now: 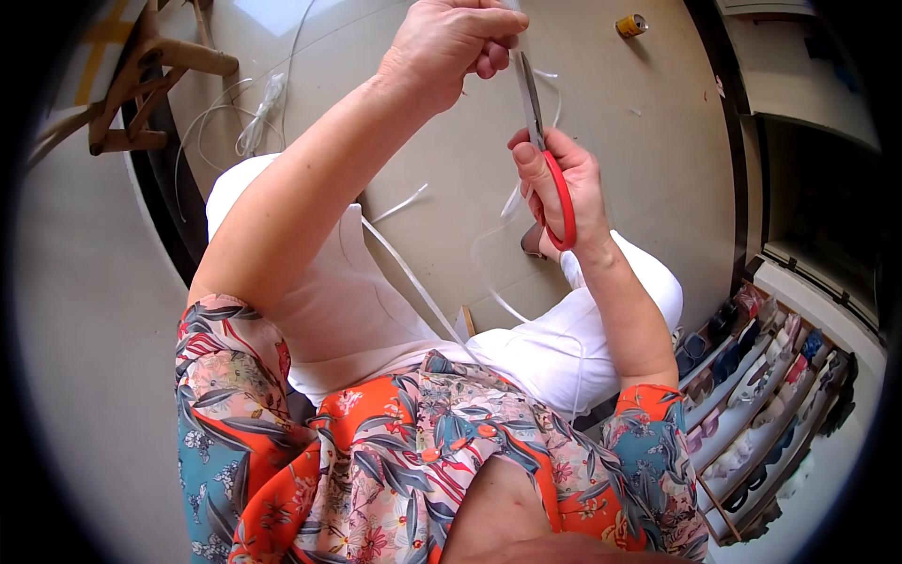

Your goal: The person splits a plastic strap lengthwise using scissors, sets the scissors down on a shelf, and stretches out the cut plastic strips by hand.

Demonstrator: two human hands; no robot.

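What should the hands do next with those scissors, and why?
I'd say the right hand should ease the red-handled scissors slightly along the pale strip, away from the fingers. The left hand pinches the strip, and the blades point up toward that hand, so going gently seems safest.

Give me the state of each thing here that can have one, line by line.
Scissors: pointing away from the body; blade opening unclear
Right hand: closed, holding them
Left hand: closed, pinching a pale strip
Yellow can: lying on its side
White bundle: loosely gathered on the floor
Lap strip: uncoiled, trailing across the lap
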